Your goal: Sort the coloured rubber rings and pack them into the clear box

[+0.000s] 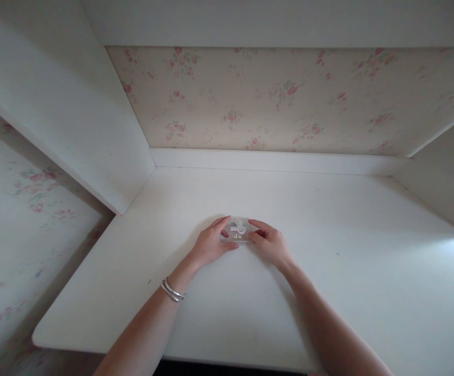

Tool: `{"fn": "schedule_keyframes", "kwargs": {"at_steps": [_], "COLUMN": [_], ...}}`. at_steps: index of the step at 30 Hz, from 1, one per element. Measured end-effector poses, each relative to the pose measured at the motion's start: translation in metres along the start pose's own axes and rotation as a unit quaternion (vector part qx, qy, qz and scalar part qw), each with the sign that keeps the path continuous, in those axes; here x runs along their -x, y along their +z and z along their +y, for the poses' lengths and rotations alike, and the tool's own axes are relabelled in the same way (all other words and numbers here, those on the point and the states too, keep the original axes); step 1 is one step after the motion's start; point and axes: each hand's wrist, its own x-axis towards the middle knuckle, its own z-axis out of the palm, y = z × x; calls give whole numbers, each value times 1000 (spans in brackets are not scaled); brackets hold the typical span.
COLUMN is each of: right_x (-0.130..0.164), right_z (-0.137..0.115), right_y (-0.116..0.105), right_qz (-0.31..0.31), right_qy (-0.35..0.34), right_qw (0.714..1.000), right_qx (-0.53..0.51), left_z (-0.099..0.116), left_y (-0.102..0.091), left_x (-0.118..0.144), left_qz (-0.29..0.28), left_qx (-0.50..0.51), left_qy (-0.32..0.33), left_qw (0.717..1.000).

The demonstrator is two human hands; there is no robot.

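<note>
Hands come together over a small clear box (pixel 238 230) that lies flat on the white desk (pixel 329 250), near the middle and a bit toward the back. The left hand (pixel 210 243) holds the box's left end, with the thumb below and the other fingers (pixel 222 221) curled over the top edge. The right hand (pixel 271 242) holds the right end the same way. So both sets of fingers are pinched on the box, one at each end, and the box sits on the desk between them. Something pale shows inside the box (it is too small to tell what).

Two thin silver bangles (pixel 172 290) ring the left wrist. White side walls (pixel 94 120) stand on the left and the right, and wallpaper with little pink flowers (pixel 274 99) covers the back.

What could go wrong? The box looks smooth and slippery, and only the fingertips hold it. If one hand pulls harder than the other, I think the box could slide or spin out of the grip. If the lid is pried too fast, it could pop open and the little things inside could spill across the desk. A hard squeeze might also crack the thin plastic.
</note>
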Motion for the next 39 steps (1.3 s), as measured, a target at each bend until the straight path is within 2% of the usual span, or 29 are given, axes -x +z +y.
{"fn": "schedule_keyframes", "kwargs": {"at_steps": [12,19,25,34,39], "right_x": [-1,-1,-1,0,2], "right_z": [0,1,1,4,4], "right_y": [-1,-1,0,0,1], "right_qz": [-6,-8,-6,-15,-19], "right_qy": [-21,-31,-48,-113,-123], "right_qw": [1000,999,999,993,991], "right_qx": [-13,-15,-19,34,49], "left_z": [-2,-2,-2,1,3], "left_y": [0,-4,-3,-2,-1], "left_x": [-1,0,1,0,0], "left_qz": [-4,-26,-17,-21,-11], "left_qx": [16,31,35,32,23], "left_qy": [7,10,14,26,26], "left_qw": [1000,999,999,999,999]}}
